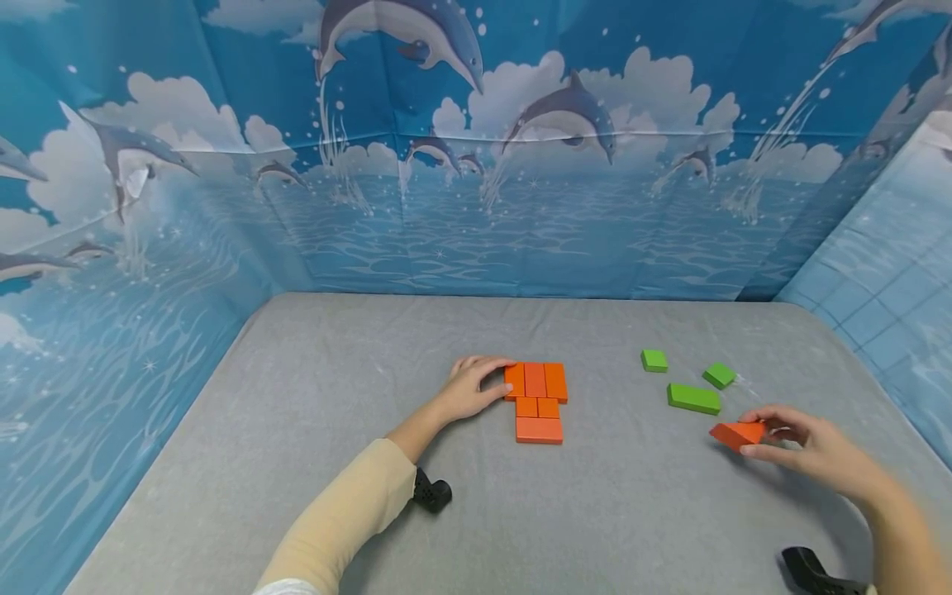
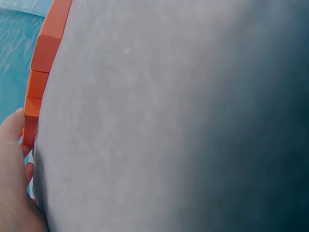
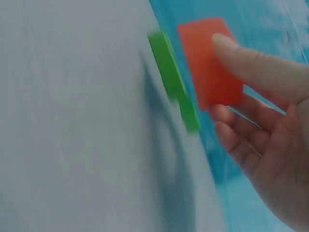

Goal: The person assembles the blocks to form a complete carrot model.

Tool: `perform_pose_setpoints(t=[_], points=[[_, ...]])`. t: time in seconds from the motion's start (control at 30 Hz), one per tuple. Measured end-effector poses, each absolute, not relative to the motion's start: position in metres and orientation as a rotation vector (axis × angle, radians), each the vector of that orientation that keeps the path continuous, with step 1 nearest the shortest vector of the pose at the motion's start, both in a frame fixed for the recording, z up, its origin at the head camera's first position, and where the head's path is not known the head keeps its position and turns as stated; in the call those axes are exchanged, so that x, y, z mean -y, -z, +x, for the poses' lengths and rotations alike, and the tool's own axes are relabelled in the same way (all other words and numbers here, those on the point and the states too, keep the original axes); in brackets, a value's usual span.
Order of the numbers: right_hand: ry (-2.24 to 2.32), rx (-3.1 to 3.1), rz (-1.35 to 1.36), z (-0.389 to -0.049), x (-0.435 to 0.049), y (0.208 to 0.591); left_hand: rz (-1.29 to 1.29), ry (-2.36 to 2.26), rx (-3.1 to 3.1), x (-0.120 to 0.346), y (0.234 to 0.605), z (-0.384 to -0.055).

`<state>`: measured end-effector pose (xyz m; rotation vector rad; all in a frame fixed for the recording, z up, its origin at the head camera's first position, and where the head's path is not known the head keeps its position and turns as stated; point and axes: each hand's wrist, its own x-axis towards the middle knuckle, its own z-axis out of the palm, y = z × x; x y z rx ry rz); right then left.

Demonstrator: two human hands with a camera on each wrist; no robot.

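Several flat orange blocks lie joined on the grey cloth: three long ones side by side at the back, two small squares below them, and a wide block (image 1: 539, 430) nearest me. My left hand (image 1: 470, 387) holds the leftmost long block (image 1: 515, 380), thumb at its near end and fingertips at its far left corner. The left wrist view shows the thumb against an orange block's end (image 2: 30, 128). Off to the right, my right hand (image 1: 806, 442) pinches a red-orange triangular block (image 1: 740, 435) between thumb and fingers, raised above the cloth. Its rectangular face (image 3: 205, 63) shows in the right wrist view.
Green blocks lie beyond my right hand: a long one (image 1: 693, 399) and two small ones (image 1: 654, 360), (image 1: 719, 376). Black devices sit by the left wrist (image 1: 433, 491) and the right forearm (image 1: 814, 570). A dolphin-printed curtain (image 1: 476, 231) borders the table's back and sides.
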<state>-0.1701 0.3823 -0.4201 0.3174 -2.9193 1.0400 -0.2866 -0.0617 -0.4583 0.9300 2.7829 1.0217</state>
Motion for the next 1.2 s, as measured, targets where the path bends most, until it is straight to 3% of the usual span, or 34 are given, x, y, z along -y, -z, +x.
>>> perform_pose_setpoints(t=[0.37,0.63,1.2], points=[[-1.149,2.740,0.688,-0.181,-0.275,0.405,0.931,-1.028,-2.776,0.062,0.460,-0.287],[-1.257,2.763,0.814,-0.183,-0.207,0.409,0.931,-1.024,-2.778,0.062,0.460,-0.287],[-1.065,2.743,0.914,-0.187,-0.161,0.430,0.911,-1.023,-2.784,0.062,0.458,-0.286]])
